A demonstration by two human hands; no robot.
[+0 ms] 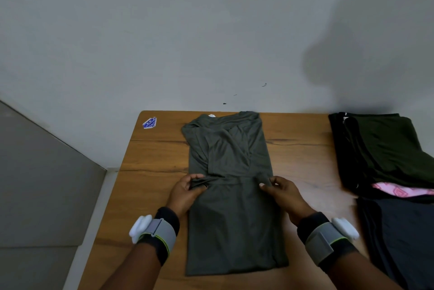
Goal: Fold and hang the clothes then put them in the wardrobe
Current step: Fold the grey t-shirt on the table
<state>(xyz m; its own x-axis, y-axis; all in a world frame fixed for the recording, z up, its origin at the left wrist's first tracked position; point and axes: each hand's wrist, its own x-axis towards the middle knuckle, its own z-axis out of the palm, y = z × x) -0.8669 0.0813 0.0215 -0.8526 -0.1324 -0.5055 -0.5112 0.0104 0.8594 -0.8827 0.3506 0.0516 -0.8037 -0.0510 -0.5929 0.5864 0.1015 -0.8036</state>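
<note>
A grey-green T-shirt (231, 214) lies lengthwise on the wooden table (152, 172), its sides and sleeves folded inward and its collar at the far edge. My left hand (185, 192) pinches the shirt's left edge at mid-length. My right hand (285, 192) pinches the right edge at the same height. A raised crease of fabric runs across the shirt between the two hands. Both wrists wear grey straps with white devices.
On the table's right side lie other clothes: a dark green garment (385, 149) over black ones, a pink patterned piece (404, 190), and a dark garment (404, 238) nearer me. A blue sticker (149, 122) marks the far left corner. A wall stands behind the table.
</note>
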